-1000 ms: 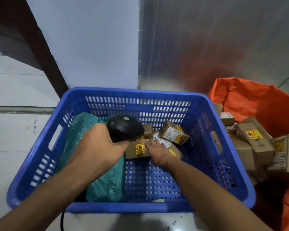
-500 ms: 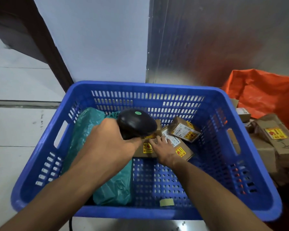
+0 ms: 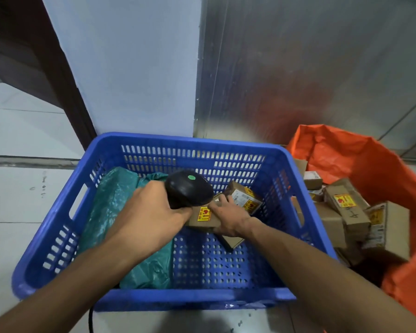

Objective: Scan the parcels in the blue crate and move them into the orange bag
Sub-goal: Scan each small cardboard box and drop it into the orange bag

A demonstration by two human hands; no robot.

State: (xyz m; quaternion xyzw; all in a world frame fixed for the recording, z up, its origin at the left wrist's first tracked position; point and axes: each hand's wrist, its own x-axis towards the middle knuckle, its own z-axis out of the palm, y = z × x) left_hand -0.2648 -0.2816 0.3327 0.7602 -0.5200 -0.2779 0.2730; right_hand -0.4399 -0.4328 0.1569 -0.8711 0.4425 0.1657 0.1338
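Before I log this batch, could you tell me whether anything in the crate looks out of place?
Nothing looks damaged or spilled. One small box lies tilted against the blue crate wall, and a green poly bag slumps along the left side.

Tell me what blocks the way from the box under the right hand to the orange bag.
The blue crate has its right wall between the small cardboard box under the right hand and the orange bag; the box must be lifted over it. Nothing else visible intervenes.
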